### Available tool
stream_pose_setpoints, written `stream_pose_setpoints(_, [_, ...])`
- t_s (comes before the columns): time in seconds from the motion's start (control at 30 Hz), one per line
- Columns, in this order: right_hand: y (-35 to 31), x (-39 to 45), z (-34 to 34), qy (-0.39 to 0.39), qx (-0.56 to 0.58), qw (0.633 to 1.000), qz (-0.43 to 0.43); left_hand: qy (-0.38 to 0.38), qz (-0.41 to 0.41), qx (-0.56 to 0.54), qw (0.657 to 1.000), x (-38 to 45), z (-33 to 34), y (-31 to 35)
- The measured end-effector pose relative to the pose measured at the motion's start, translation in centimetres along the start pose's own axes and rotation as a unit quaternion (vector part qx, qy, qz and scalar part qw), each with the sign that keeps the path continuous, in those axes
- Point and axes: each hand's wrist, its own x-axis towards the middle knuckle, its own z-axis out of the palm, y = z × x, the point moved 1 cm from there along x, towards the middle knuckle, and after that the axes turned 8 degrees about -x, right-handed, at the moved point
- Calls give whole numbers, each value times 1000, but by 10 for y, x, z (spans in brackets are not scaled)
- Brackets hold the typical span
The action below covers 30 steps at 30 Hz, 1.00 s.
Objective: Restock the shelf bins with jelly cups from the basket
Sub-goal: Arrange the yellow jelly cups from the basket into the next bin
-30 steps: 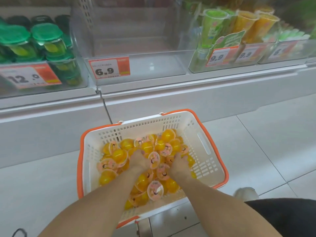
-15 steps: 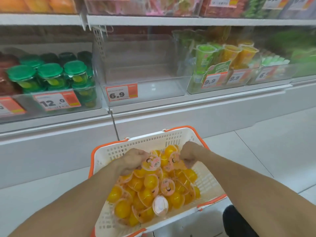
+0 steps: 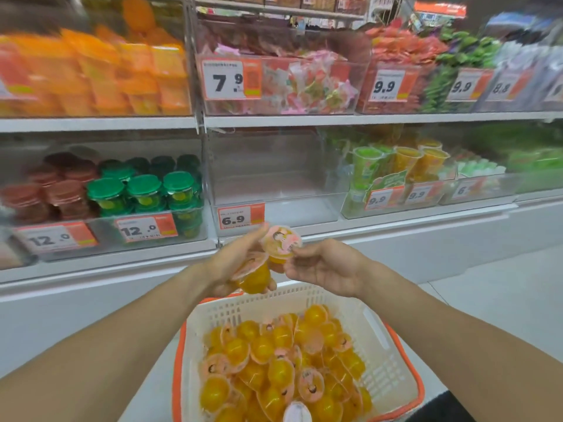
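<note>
jelly cups (image 3: 281, 243) | left hand (image 3: 233, 266) cradling several, fingers curling round them | right hand (image 3: 326, 268) fingers pinching the top cup's rim | likely light, slick, squashy: gripping by the rim is safest

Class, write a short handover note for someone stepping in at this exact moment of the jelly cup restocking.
Left hand: holds jelly cups against the palm.
Right hand: pinches one pink-lidded cup at its rim.
Both hands are raised above the basket, in front of the clear bin tagged 6.9.
Done: cups picked up; no cups visible in that bin.
Left: drop these in, then move the rest of the cups from the basket.
</note>
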Motion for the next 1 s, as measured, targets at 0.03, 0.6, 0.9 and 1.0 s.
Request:
stream_pose_setpoints(0.03, [-2, 2, 2, -6, -22, 1000, -6, 23, 26, 31, 999, 0, -1, 4])
stream_pose_setpoints(0.6, [-89, 75, 37, 158, -141, 954, -214, 114, 66, 137, 982, -4, -57, 61])
stream_pose_setpoints(0.9, [-133, 204, 51, 193, -241, 949, -71, 54, -41, 61, 996, 21, -74, 54])
stream_pose_setpoints(1.0, [-125, 252, 58, 187, -287, 939, -32, 25, -91, 68, 993, 32, -88, 43])
